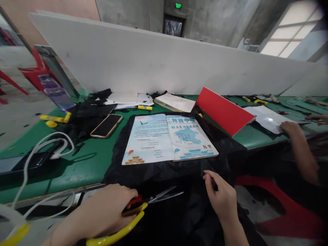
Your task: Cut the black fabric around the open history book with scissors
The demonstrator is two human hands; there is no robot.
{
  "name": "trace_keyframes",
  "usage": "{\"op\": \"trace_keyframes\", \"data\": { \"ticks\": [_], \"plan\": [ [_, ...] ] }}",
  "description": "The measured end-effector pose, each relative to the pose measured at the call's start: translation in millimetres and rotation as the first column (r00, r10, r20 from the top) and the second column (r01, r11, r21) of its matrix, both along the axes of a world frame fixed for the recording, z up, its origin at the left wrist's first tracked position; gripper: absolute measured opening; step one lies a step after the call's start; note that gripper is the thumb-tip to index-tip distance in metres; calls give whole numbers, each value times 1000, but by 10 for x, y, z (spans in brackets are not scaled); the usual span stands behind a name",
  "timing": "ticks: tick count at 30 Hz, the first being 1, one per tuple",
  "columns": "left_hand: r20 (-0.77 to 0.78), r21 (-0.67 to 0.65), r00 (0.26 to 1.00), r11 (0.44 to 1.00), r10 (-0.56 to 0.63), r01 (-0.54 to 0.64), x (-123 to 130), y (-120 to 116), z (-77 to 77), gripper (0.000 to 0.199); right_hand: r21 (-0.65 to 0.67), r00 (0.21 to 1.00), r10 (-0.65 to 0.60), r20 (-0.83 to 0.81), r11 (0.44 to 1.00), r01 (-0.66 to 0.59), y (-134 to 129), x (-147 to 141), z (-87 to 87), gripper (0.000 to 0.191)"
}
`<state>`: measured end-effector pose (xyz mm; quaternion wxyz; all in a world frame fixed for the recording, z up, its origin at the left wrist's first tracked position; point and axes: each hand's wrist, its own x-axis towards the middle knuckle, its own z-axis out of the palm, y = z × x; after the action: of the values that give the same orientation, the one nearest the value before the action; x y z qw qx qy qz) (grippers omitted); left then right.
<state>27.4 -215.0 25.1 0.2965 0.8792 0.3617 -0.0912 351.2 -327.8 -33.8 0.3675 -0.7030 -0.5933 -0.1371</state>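
My left hand [107,208] is wrapped round the handles of a pair of scissors [162,195] with yellow and red grips. The blades stand slightly apart and point right, over black sheet material [164,176]. At the table's front edge my right hand [221,194] is closed, its thumb and fingertips pinching the near part of that sheet. A paperback book [192,140] lies opened flat on the black sheet, its printed covers facing up. The sheet reaches past the book on all sides and hangs over the front edge.
Left on the green table [84,150] are a phone [107,125], a white cable [25,164], a purple bottle [56,92] and black scraps. A yellow glue stick [145,107] and a red folder [224,111] stand behind. A co-worker's hand [294,130] touches papers at right.
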Motion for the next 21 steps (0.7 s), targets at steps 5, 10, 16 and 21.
{"op": "trace_keyframes", "data": {
  "ticks": [5, 10, 16, 21],
  "plan": [
    [-61, 163, 998, 986, -19, 29, 142, 39, 10, 28, -66, 986, 165, 33, 985, -162, 99, 6, 31, 28],
    [-88, 194, 996, 980, -21, 38, 251, 50, 130, 30, -173, 974, 224, 30, 961, -216, 149, 29, 43, 38],
    [-110, 209, 993, 978, 39, -16, 271, -24, 228, 26, -179, 978, 208, -9, 962, -207, 168, 34, 22, 39],
    [-113, 206, 992, 978, 64, -40, 282, -59, 257, 25, -216, 976, 217, 1, 953, -211, 189, 65, 26, 38]
  ]
}}
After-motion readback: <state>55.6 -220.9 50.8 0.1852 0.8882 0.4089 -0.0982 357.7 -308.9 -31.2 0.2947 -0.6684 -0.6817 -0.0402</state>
